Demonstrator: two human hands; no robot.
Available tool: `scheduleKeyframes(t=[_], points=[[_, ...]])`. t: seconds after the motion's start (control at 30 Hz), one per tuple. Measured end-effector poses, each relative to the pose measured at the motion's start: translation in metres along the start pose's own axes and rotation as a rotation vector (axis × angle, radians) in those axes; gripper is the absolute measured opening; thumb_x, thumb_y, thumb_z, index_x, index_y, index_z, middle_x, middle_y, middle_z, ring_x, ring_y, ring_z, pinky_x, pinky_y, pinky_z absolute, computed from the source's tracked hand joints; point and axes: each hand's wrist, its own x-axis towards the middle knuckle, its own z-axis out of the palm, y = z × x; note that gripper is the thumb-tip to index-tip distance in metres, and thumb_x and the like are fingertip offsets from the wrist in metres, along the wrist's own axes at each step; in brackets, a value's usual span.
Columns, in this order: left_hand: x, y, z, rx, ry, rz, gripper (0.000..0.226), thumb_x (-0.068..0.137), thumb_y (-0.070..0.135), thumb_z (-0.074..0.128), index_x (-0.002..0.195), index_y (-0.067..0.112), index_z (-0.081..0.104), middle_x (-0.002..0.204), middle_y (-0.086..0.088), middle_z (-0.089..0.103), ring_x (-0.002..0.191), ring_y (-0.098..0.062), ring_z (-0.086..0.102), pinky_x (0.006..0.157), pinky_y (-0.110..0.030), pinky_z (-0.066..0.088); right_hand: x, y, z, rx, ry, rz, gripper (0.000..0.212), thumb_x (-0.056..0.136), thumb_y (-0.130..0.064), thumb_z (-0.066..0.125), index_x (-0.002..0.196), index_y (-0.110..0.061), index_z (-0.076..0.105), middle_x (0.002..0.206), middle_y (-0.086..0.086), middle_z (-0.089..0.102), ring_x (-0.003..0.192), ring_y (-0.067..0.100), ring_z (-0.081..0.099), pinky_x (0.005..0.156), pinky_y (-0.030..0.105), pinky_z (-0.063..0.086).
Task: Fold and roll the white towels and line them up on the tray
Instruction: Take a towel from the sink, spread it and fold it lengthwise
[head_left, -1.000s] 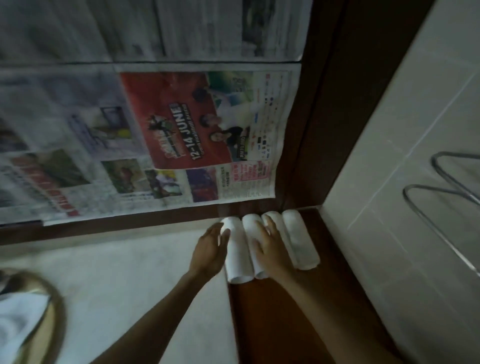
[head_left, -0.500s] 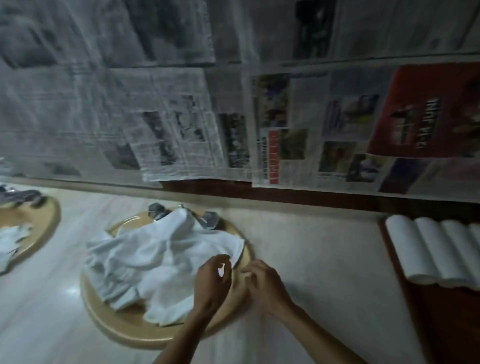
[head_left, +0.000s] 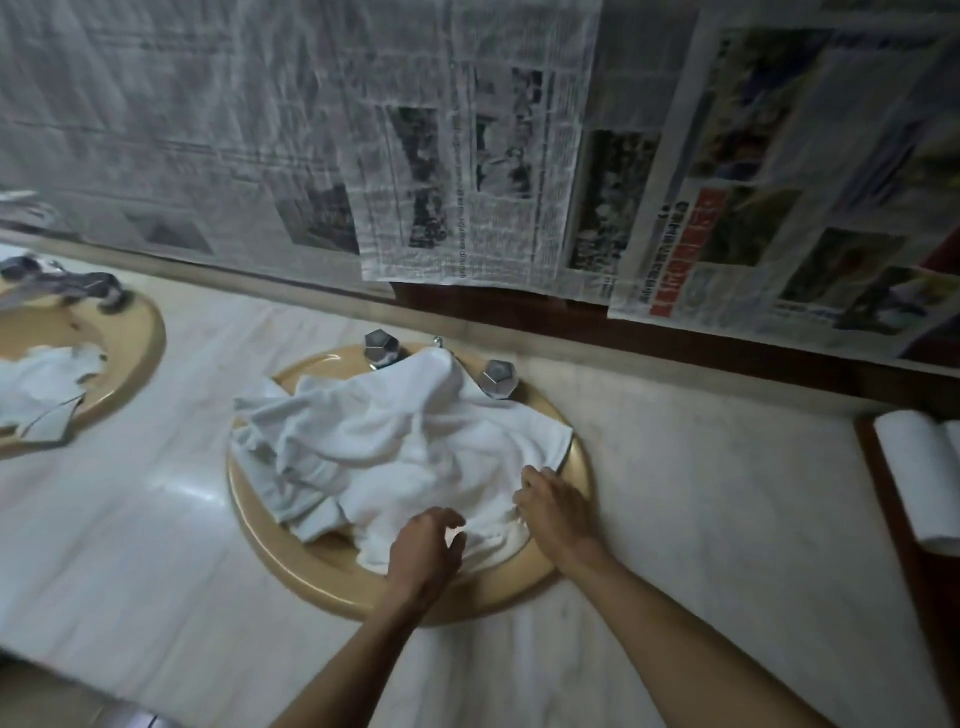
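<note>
Left hand (head_left: 423, 551): fingers loosely curled above the near edge of the white towel heap (head_left: 395, 452), holding nothing. Right hand (head_left: 553, 506): fingers bent onto the heap's right side; actual grasp cannot be told. Heap fills tan basin (head_left: 576, 467). Rolled towels (head_left: 919, 483) lie on wooden tray (head_left: 883, 499), far right.

Both forearms are bare, with no sleeve showing behind either wrist. The left hand (head_left: 423, 545) and the right hand (head_left: 556, 506) are bare too. No ring, watch or glove is visible.
</note>
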Motion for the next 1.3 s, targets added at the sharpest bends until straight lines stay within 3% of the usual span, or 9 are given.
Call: scheduleKeyframes(t=[0.2, 0.37, 0.7, 0.83, 0.93, 1.03, 1.1, 1.2, 1.3], points=[[0.002, -0.014, 0.006, 0.118, 0.011, 0.162, 0.025, 0.08, 0.028, 0.068, 0.104, 0.021, 0.07, 0.104, 0.002, 0.068, 0.093, -0.03, 0.063, 0.072, -0.037, 0.05, -0.023, 0.003, -0.021, 0.282, 0.234, -0.248, 0.014, 0.089, -0.02, 0.046, 0.088, -0.02, 0.06, 0.084, -0.001, 0.062, 0.071, 0.024, 0.063, 0.055, 0.033, 0.049], [-0.02, 0.001, -0.009, 0.077, 0.048, 0.18, 0.01, 0.08, 0.032, 0.069, 0.079, 0.022, 0.065, 0.077, 0.005, 0.064, 0.071, -0.021, 0.059, 0.057, -0.033, 0.035, -0.046, 0.026, -0.045, 0.42, 0.264, -0.267, 0.014, 0.086, -0.007, 0.052, 0.091, -0.017, 0.059, 0.088, -0.001, 0.062, 0.078, 0.02, 0.062, 0.066, 0.037, 0.051], [-0.109, 0.171, 0.076, -0.014, -0.499, 0.316, 0.024, 0.081, 0.026, 0.054, 0.064, 0.013, 0.043, 0.083, -0.017, 0.062, 0.082, -0.035, 0.056, 0.068, -0.038, 0.041, -0.127, 0.134, -0.101, 0.312, -0.029, -0.009, 0.019, 0.088, -0.011, 0.047, 0.09, -0.016, 0.064, 0.092, 0.003, 0.069, 0.084, 0.022, 0.065, 0.076, 0.041, 0.052], [-0.141, 0.242, 0.121, -0.247, -0.769, 0.478, 0.026, 0.085, 0.025, 0.058, 0.102, 0.009, 0.07, 0.109, -0.009, 0.073, 0.101, -0.023, 0.068, 0.088, -0.035, 0.054, -0.177, 0.202, -0.135, 0.256, -0.168, 0.329, 0.02, 0.087, -0.006, 0.05, 0.093, -0.022, 0.061, 0.092, 0.009, 0.064, 0.083, 0.028, 0.062, 0.075, 0.038, 0.047], [-0.119, 0.249, 0.129, -0.187, -0.598, 0.593, 0.031, 0.095, 0.021, 0.055, 0.123, 0.02, 0.069, 0.124, -0.001, 0.069, 0.113, -0.02, 0.064, 0.098, -0.033, 0.049, -0.205, 0.228, -0.134, 0.083, -0.11, 0.516, 0.046, 0.087, 0.004, 0.049, 0.124, -0.02, 0.062, 0.14, 0.006, 0.05, 0.131, 0.032, 0.045, 0.107, 0.041, 0.034], [-0.076, 0.204, 0.116, 0.074, -0.239, 0.542, 0.033, 0.094, 0.017, 0.055, 0.123, 0.025, 0.068, 0.131, 0.002, 0.063, 0.121, -0.022, 0.056, 0.099, -0.033, 0.047, -0.237, 0.203, -0.099, 0.08, 0.226, 0.428, 0.035, 0.081, 0.004, 0.06, 0.111, -0.01, 0.07, 0.121, 0.008, 0.064, 0.115, 0.037, 0.059, 0.092, 0.041, 0.05], [-0.06, 0.163, 0.107, 0.203, -0.086, 0.581, 0.036, 0.081, 0.011, 0.069, 0.115, 0.022, 0.071, 0.127, -0.002, 0.063, 0.118, -0.028, 0.058, 0.092, -0.037, 0.051, -0.262, 0.172, -0.07, 0.098, 0.112, 0.448, 0.027, 0.086, -0.023, 0.067, 0.111, -0.013, 0.072, 0.116, 0.009, 0.066, 0.107, 0.035, 0.063, 0.083, 0.042, 0.055], [-0.066, 0.121, 0.107, 0.291, -0.037, 0.688, 0.057, 0.051, 0.022, 0.093, 0.105, 0.023, 0.073, 0.114, 0.0, 0.062, 0.107, -0.023, 0.055, 0.079, -0.032, 0.057, -0.287, 0.149, -0.045, 0.11, -0.26, 0.492, 0.066, 0.071, -0.065, 0.066, 0.118, -0.018, 0.072, 0.126, 0.014, 0.066, 0.105, 0.035, 0.068, 0.076, 0.048, 0.058], [-0.101, 0.118, 0.121, 0.132, -0.117, 0.553, 0.062, 0.053, 0.025, 0.09, 0.11, 0.028, 0.067, 0.115, -0.004, 0.059, 0.101, -0.027, 0.057, 0.081, -0.033, 0.055, -0.276, 0.161, -0.052, 0.031, -0.141, 0.468, 0.095, 0.076, -0.066, 0.069, 0.153, -0.022, 0.036, 0.163, 0.013, 0.023, 0.143, 0.035, 0.035, 0.111, 0.051, 0.033]])
